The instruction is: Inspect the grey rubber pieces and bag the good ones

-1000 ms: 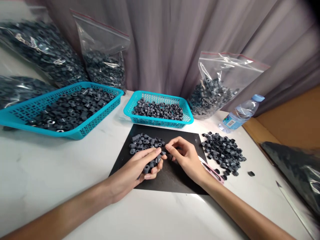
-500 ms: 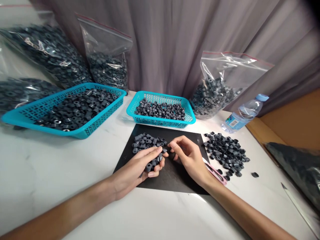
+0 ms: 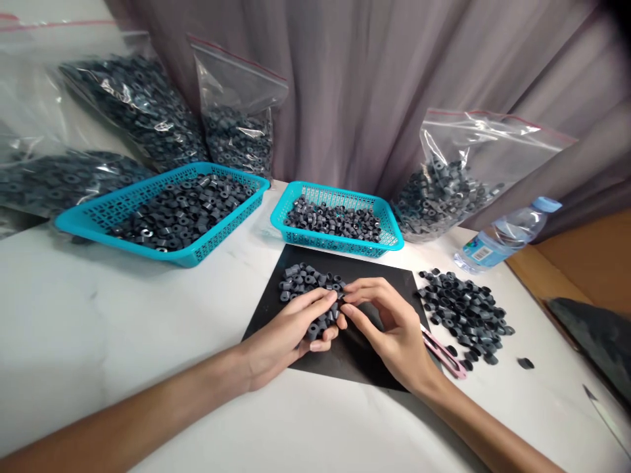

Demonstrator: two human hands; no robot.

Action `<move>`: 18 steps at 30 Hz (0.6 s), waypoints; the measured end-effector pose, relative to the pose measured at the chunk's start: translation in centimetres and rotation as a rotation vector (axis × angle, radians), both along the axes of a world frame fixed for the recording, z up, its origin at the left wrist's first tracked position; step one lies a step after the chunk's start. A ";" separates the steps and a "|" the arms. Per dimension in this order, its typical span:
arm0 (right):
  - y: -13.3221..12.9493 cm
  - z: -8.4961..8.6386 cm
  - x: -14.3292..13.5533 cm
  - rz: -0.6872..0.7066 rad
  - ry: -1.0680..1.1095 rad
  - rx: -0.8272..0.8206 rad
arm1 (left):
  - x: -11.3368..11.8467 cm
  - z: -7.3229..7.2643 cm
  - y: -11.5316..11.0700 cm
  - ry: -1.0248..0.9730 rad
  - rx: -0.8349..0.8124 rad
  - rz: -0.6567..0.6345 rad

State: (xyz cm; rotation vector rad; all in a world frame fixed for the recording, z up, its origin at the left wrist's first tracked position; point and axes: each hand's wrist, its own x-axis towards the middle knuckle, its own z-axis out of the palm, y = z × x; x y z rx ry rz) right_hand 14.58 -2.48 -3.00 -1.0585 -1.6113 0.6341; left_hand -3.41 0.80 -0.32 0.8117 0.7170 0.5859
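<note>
Cupped over a black mat [image 3: 355,358], my left hand [image 3: 300,322] holds several small dark grey ring-shaped parts [image 3: 320,326], its thumb pressing on top of them. My right hand [image 3: 392,322] meets it from the right, with thumb and forefinger pinched at a part by the left thumb tip; that part is mostly hidden by the fingers. Behind my left hand lies a pile of the same grey parts [image 3: 298,279] on the mat. A pink-handled cutter [image 3: 451,358] lies partly under my right wrist.
Loose dark cap-like pieces [image 3: 463,312] are heaped right of the mat. Behind stand two blue baskets [image 3: 340,246] [image 3: 182,253] of grey parts. Filled zip bags [image 3: 241,125] [image 3: 444,190] lean by the curtain. A water bottle [image 3: 507,233] stands tilted in view at the right.
My right thumb and forefinger have come over to the left fingertips and closed at a part there. The whole view has shifted, so things appear farther right.
</note>
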 end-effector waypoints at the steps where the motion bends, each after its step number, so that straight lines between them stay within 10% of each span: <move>1: 0.0 0.0 0.0 -0.003 -0.012 0.011 | 0.0 0.0 0.0 0.001 -0.004 0.002; 18: -0.2 0.1 0.1 0.035 0.057 -0.030 | 0.2 0.4 0.2 0.049 -0.006 0.021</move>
